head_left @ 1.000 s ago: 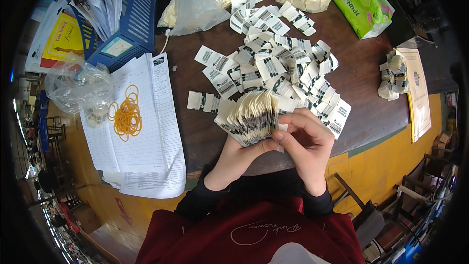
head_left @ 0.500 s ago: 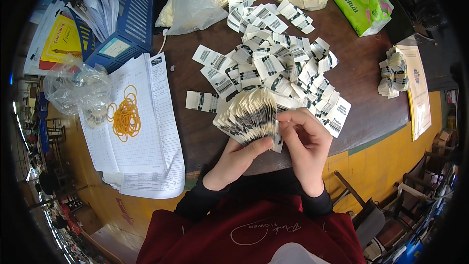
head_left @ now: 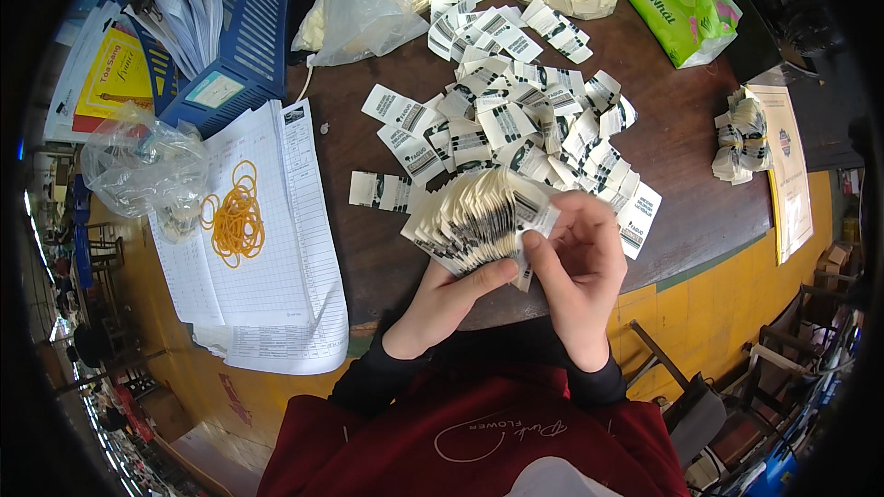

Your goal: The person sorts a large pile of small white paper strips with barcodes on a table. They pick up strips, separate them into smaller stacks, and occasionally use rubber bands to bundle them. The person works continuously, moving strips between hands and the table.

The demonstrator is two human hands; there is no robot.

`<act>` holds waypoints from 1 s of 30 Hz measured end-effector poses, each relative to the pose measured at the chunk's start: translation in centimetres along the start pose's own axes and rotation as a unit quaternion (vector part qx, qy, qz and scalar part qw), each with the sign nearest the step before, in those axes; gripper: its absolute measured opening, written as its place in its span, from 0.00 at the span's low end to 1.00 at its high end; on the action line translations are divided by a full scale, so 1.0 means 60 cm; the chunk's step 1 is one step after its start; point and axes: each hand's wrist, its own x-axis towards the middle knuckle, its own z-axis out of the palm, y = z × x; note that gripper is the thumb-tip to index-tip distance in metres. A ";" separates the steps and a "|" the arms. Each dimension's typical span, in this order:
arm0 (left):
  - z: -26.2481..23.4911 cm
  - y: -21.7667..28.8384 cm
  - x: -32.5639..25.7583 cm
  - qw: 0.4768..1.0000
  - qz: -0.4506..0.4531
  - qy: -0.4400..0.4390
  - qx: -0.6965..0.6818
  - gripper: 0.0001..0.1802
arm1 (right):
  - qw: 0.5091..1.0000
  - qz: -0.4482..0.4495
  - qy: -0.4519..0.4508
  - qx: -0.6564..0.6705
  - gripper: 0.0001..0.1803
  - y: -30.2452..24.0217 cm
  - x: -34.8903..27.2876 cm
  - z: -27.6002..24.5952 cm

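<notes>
My left hand (head_left: 448, 302) is closed round a thick fanned stack of white printed labels (head_left: 465, 224), its thumb across the near edge. At the stack's right end my right hand (head_left: 582, 269) pinches one label (head_left: 534, 209) between thumb and fingers; its printed face shows, and it still lies against the stack. Just beyond both hands a loose heap of the same labels (head_left: 506, 126) is strewn over the dark table (head_left: 686, 161). One label (head_left: 380, 191) lies apart at the heap's left side.
Yellow rubber bands (head_left: 238, 225) lie on an open gridded notebook (head_left: 281, 281) at left, beside a clear plastic bag (head_left: 143, 166). Behind stand a blue file basket (head_left: 249, 28), two filled bags and a green tissue pack (head_left: 677, 5). Banded label bundles (head_left: 741, 138) sit at right.
My right fingers have shifted up slightly, and the label at the stack's right end now turns its printed face outward under my thumb. My left hand has barely moved.
</notes>
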 end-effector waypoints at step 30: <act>0.002 0.001 0.003 0.999 0.004 0.021 -0.041 0.20 | 0.992 -0.070 -0.070 -0.083 0.11 0.013 0.007 -0.014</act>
